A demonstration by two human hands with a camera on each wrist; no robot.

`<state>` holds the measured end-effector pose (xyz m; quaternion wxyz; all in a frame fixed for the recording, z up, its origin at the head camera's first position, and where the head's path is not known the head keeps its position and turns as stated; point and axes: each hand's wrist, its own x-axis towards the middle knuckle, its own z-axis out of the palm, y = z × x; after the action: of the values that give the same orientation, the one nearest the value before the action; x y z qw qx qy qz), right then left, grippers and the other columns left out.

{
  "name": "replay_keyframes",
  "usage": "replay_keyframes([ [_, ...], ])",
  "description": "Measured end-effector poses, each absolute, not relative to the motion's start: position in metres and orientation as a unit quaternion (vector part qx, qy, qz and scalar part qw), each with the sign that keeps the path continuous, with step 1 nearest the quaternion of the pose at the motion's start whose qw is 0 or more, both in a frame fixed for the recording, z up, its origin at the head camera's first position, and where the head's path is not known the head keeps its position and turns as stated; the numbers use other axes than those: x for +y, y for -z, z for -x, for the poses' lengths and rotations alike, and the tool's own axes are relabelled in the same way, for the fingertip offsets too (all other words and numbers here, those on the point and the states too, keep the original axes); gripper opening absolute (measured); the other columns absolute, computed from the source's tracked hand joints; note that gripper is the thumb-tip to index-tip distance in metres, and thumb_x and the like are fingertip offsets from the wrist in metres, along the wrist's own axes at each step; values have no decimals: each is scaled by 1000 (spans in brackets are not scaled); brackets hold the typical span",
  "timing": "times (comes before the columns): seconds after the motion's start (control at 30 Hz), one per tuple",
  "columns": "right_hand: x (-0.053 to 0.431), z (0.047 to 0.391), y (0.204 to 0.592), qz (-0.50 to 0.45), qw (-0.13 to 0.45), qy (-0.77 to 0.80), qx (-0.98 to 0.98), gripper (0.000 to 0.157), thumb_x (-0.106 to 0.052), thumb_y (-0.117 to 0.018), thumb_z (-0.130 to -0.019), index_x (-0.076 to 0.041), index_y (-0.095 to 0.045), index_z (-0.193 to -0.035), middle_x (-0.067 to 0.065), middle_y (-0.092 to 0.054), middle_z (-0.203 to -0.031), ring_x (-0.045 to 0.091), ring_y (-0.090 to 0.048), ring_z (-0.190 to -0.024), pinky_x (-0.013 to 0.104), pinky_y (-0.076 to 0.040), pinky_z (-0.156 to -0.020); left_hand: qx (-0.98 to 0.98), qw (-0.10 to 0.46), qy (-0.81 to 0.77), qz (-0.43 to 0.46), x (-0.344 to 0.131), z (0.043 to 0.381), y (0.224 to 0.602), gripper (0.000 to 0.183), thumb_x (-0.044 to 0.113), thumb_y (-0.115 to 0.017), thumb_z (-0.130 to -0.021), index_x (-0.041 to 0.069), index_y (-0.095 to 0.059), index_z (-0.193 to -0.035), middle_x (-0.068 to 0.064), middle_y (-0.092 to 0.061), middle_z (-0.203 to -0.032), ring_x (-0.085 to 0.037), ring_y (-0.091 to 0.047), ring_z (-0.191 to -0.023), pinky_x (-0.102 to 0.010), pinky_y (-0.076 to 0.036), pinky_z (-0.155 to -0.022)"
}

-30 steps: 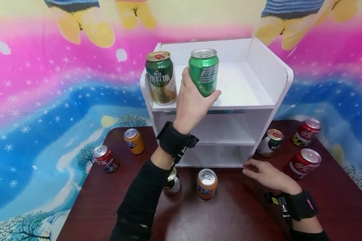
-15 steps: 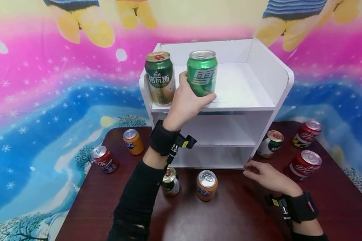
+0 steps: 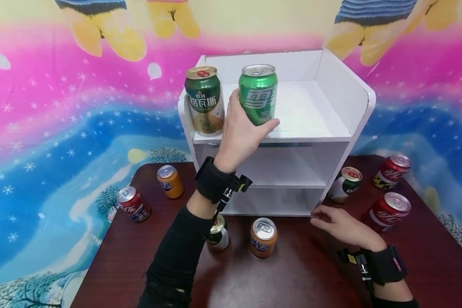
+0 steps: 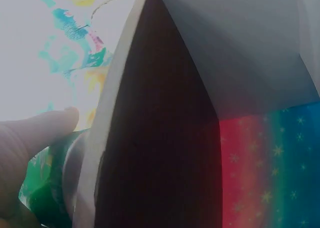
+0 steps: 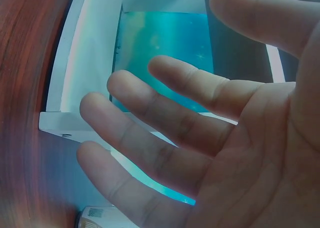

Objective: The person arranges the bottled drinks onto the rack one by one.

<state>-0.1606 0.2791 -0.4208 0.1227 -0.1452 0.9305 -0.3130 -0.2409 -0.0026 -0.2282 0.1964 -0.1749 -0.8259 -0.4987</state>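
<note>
left fingers (image 3: 235,104) grip green can (image 3: 259,96) — glossy metal

The green can (image 3: 259,95) shows a big "雪". The gold-green can (image 3: 205,100) beside it reads "秋林" above "格瓦斯".
</note>
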Motion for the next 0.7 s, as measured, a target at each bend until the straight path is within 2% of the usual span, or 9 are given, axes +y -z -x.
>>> replay_keyframes([
  [0.23,280,159,419,140,123,315,930,42,-38,-56,-95,-3,-60,-118,2,-62,-102,16,-56,-88,36,-48,-74,-821,129,531,166,-5,240,223,93,31,-79,-76,8,-21,-145,-6,-49,-131,-13,-49,-115,-32,-40,-93],
  [0.43,279,157,419,131,135,324,927,43,-38,-57,-94,-3,-60,-117,1,-62,-99,16,-55,-85,33,-48,-72,-822,94,540,154,-7,238,220,99,31,-79,-77,11,-14,-149,-6,-48,-133,-14,-48,-117,-35,-39,-95],
  [0.53,279,157,419,133,135,326,926,42,-37,-57,-94,-3,-59,-117,1,-62,-99,16,-55,-85,33,-48,-72,-817,119,540,164,-5,238,223,100,32,-80,-75,12,-15,-148,-5,-47,-132,-13,-47,-116,-35,-38,-96],
  [0.7,279,158,418,138,129,323,927,41,-37,-57,-94,-3,-60,-117,1,-62,-99,17,-55,-86,33,-48,-72,-818,196,508,186,1,239,229,97,35,-81,-73,8,-21,-145,-5,-41,-131,-13,-43,-117,-31,-37,-96],
])
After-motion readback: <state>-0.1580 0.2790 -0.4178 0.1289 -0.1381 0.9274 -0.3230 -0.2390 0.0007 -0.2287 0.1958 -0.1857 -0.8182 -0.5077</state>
